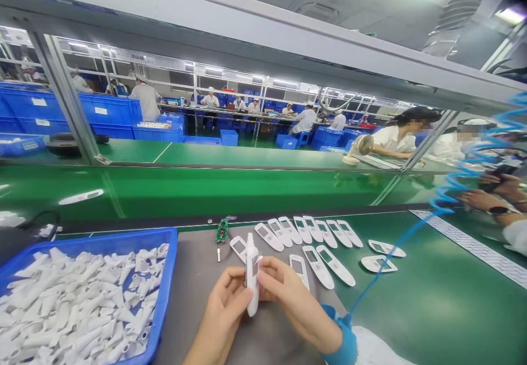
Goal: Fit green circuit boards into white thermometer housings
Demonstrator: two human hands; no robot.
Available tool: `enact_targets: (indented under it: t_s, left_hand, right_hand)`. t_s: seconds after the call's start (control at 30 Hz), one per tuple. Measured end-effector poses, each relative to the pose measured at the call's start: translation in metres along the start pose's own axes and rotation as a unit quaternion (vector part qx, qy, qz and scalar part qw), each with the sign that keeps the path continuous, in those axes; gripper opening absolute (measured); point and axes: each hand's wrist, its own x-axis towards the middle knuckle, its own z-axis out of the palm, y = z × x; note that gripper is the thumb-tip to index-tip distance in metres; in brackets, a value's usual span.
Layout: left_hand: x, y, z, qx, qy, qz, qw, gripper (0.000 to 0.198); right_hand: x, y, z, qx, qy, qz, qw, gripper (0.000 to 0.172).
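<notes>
A white plastic casing point(252, 274) is held upright between the left hand point(222, 313) and the right hand point(294, 299), above a grey mat point(181, 310) towards the near edge of the green counter point(432, 310). Both hands are closed around it, with the fingers curled against its sides, and nothing else is seen to be held. The step in hand is judged to be close handling of this one casing. With both hands occupied, the next move is judged to call for one hand to be freed before anything else can be reached. A row of white casing shells point(302, 229) is laid out towards the counter's far edge, and a green circuit board point(222, 231) lies just beyond its left end. A blue tray point(168, 277) heaped with white tapered plastic parts point(78, 304) is placed at the left edge of the counter, and a blue coiled air hose point(453, 189) is strung across its right side.
</notes>
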Motion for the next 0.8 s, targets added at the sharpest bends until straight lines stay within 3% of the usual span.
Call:
enact_targets:
  t_s: [0.07,0.13,0.27,0.43,0.67,0.8]
  left_hand:
    - [0.0,0.002,0.001,-0.051,-0.02,-0.039,0.998,0.021]
    - [-0.001,0.004,0.002,-0.073,-0.027,-0.055,0.995,0.02]
    - [-0.003,0.006,0.003,-0.064,-0.032,-0.074,0.995,0.019]
    - [-0.004,0.002,0.005,-0.048,-0.067,-0.089,0.993,0.022]
    - [-0.007,0.006,0.009,-0.087,-0.069,-0.13,0.985,0.02]
    - [-0.008,0.008,0.01,-0.092,-0.074,-0.12,0.986,0.019]
  right_hand:
    - [-0.003,-0.004,0.002,0.038,-0.042,0.005,0.998,0.035]
    - [-0.004,-0.007,0.003,0.043,-0.044,-0.014,0.998,0.034]
    - [-0.002,-0.008,0.002,0.006,0.0,-0.085,0.996,0.033]
    - [0.001,-0.002,-0.001,-0.055,0.034,-0.107,0.992,0.028]
    - [-0.006,-0.003,0.003,-0.148,0.114,-0.168,0.968,0.033]
    - [-0.01,-0.006,0.005,-0.155,0.067,-0.18,0.969,0.034]
